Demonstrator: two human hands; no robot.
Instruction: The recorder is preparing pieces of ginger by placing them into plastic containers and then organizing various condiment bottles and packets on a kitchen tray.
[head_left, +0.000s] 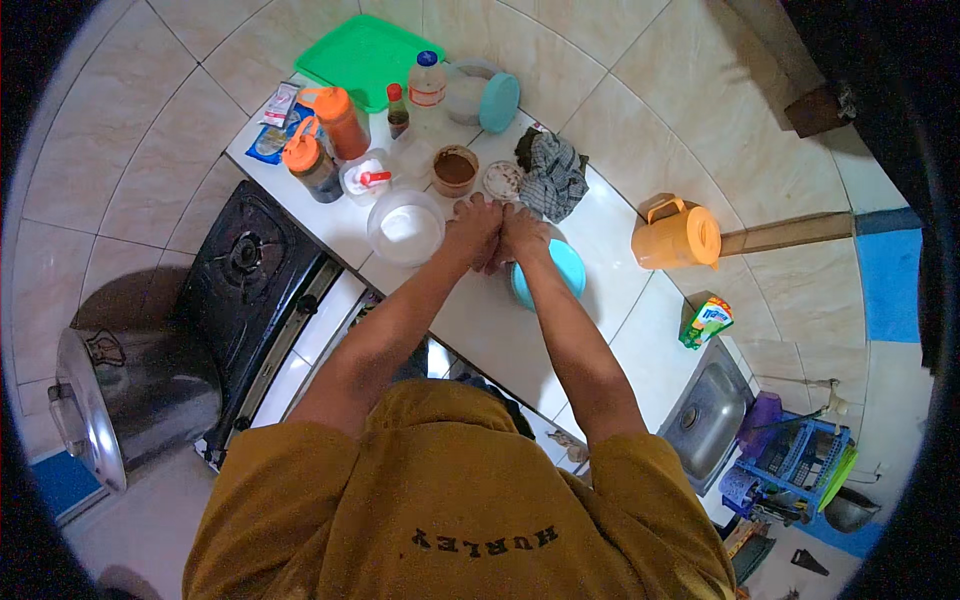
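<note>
Over the white tiled counter (480, 307), my left hand (478, 225) and my right hand (523, 231) meet with curled fingers. Whether something lies between them is hidden. Beneath my right wrist sits a turquoise round lid or container (568, 271), partly covered by the arm. A translucent plastic bowl (406, 226) with white contents stands just left of my left hand. Beyond the hands are a small tub of brown powder (454, 169), a smeared whitish round lid (503, 180) and a crumpled checkered cloth (553, 176). A tub of white powder with a red scoop (374, 178) stands behind the bowl.
Orange-capped bottles (340, 122), a sauce bottle (397, 112), a clear bottle (427, 81) and a green tray (364, 60) stand at the back. Left are a black gas stove (251, 255) and large metal pot (150, 397). Right are an orange pitcher (675, 236) and steel sink (709, 420).
</note>
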